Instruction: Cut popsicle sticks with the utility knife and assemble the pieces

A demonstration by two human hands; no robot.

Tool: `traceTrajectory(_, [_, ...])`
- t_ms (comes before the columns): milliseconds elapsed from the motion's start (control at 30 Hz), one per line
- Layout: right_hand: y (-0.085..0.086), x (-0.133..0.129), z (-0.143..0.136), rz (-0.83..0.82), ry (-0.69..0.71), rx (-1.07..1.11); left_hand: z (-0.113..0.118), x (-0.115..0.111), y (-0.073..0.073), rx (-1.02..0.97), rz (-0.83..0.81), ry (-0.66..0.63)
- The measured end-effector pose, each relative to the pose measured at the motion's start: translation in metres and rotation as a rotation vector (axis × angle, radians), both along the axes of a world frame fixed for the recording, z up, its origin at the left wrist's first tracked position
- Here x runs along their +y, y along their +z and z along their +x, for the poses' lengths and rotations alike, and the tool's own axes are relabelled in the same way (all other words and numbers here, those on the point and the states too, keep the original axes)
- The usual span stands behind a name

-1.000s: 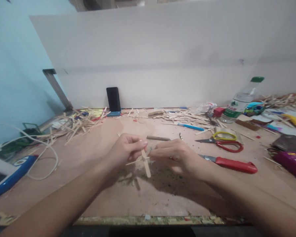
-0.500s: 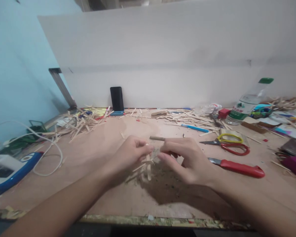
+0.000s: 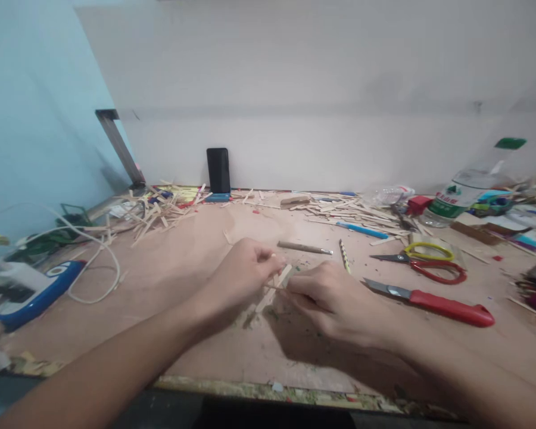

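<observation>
My left hand (image 3: pixel 248 268) is closed in a pinch on a small piece made of crossed thin wooden sticks (image 3: pixel 276 290). A flat pale stick in it slants down towards the tabletop, and a thinner one runs across towards my right hand. My right hand (image 3: pixel 333 298) is closed, thumb and forefinger pressed together at the end of that thin stick; its other fingers are curled under and partly hidden. Just beyond my hands lie a brown pen-shaped tool (image 3: pixel 306 247) and a short patterned pencil-like stick (image 3: pixel 344 256).
To the right lie a red-handled knife (image 3: pixel 451 307), scissors (image 3: pixel 438 262) and a blue pen (image 3: pixel 361 230). A bottle (image 3: pixel 462 193) stands behind them. Loose wooden strips (image 3: pixel 352 208) spread along the back, near an upright phone (image 3: pixel 218 170). A power strip (image 3: pixel 40 298) with white cables sits left.
My right hand has come in and closed on the thin stick. The crossed sticks have turned to a slant. The brown tool and patterned stick now show fully. The view has shifted slightly.
</observation>
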State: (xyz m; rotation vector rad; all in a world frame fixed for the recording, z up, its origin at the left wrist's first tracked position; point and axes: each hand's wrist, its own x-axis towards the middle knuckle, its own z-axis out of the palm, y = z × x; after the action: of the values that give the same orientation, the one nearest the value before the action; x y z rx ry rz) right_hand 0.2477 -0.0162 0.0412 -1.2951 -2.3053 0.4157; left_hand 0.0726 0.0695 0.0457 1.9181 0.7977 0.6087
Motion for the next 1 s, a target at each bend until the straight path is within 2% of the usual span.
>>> traceTrajectory(167, [-0.003, 0.002, 0.002, 0.004, 0.011, -0.280, 0.001, 0.002, -0.004, 0.127, 0.094, 0.032])
traceTrajectory(267, [-0.004, 0.003, 0.000, -0.010, -0.015, -0.359, 0.001, 0.002, -0.003, 0.148, 0.120, 0.051])
traceTrajectory(367, [-0.005, 0.002, -0.003, 0.066, -0.028, -0.330, 0.001, 0.000, 0.000, 0.160, 0.180, 0.050])
traceTrajectory(500, [-0.007, 0.000, -0.005, 0.164, -0.027, -0.171, 0.001, -0.002, 0.004, 0.158, 0.192, 0.029])
traceTrajectory(567, [-0.009, -0.001, -0.005, 0.156, -0.008, -0.136, 0.000, -0.001, 0.004, 0.144, 0.154, 0.026])
traceTrajectory(767, [-0.015, 0.000, -0.006, 0.168, 0.045, -0.248, -0.001, -0.001, 0.000, 0.144, 0.132, 0.016])
traceTrajectory(867, [-0.015, 0.000, -0.007, 0.160, 0.031, -0.202, -0.001, -0.004, -0.001, 0.138, 0.127, 0.013])
traceTrajectory(1000, [-0.013, 0.001, -0.004, 0.057, 0.006, -0.108, -0.001, -0.006, 0.003, 0.122, 0.167, 0.021])
